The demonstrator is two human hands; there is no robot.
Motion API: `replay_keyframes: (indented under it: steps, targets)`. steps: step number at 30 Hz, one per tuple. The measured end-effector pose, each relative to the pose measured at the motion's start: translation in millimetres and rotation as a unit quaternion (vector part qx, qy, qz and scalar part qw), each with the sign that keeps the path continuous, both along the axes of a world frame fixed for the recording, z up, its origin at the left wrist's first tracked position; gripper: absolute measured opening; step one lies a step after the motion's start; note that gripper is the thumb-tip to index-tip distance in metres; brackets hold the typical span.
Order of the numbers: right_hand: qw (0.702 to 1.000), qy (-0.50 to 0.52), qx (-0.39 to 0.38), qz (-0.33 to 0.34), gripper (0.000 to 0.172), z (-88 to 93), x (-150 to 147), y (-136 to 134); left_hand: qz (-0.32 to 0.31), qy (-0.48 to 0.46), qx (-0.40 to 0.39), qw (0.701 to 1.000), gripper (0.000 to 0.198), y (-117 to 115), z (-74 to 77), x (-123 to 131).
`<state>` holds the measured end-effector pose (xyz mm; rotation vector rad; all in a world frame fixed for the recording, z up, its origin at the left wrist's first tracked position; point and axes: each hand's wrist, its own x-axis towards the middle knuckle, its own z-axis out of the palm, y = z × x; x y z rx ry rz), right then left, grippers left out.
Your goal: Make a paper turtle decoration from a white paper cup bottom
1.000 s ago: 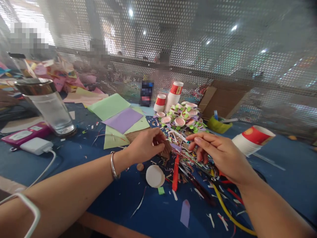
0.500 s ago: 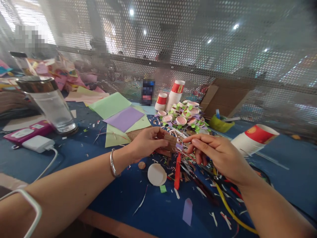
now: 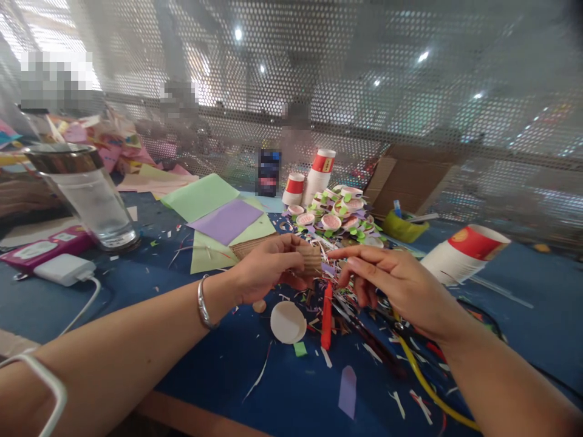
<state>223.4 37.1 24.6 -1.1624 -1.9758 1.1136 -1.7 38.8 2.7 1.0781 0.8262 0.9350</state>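
My left hand [image 3: 277,261] pinches a small strip of brown corrugated cardboard [image 3: 312,260] between thumb and fingers. To its right, my right hand [image 3: 387,273] is open, its index finger stretched towards the strip's right end and the other fingers loosely bent. I see nothing held in it. Below the hands lie a white paper disc [image 3: 288,322], a red marker-like stick [image 3: 327,321] and dark-handled scissors [image 3: 364,334]. Under my right wrist runs a yellow-handled tool [image 3: 412,364], partly hidden. A purple paper tag [image 3: 347,391] lies near the front edge.
Paper scraps litter the blue table [image 3: 204,370]. Decorated paper-cup pieces [image 3: 332,221] are heaped behind the hands. Around them stand stacked paper cups [image 3: 316,182], a tipped cup stack [image 3: 455,261], a yellow-green bowl [image 3: 403,227], coloured sheets [image 3: 228,218] and a glass bottle [image 3: 91,206].
The cardboard strip has turned in my left hand, so its ridged face shows more. My right index finger is straighter and nearer its edge. The whole view has shifted slightly.
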Motion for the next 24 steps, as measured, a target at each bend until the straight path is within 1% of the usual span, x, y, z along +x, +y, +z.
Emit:
replay_keyframes:
  steps: [5,9,13,15,18,24]
  targets:
    - [1.0,0.001,-0.008,0.02,0.038,-2.0,-4,-4,-0.017,-0.007,-0.017,1.0,0.017,-4,2.7,2]
    - [0.999,-0.01,-0.001,0.044,0.036,-4.5,-7,-6,-0.033,0.009,0.014,0.999,0.03,-9,1.6,7]
    - [0.997,-0.023,-0.003,0.079,0.035,-7.8,-12,-7,-0.029,0.037,0.062,0.997,0.038,-9,-6.3,12]
    - [0.996,-0.026,-0.014,0.089,0.035,-9.2,-14,-7,-0.017,0.05,0.079,0.996,0.037,-8,-9.9,13]
    - [0.996,-0.02,-0.033,0.084,0.036,-9.9,-17,-8,-0.005,0.055,0.091,0.994,0.033,-7,-11.7,13]
    - [0.993,0.031,-0.077,0.082,0.039,-9.3,-17,-11,0.016,0.071,0.126,0.989,0.021,-10,-7.1,11]
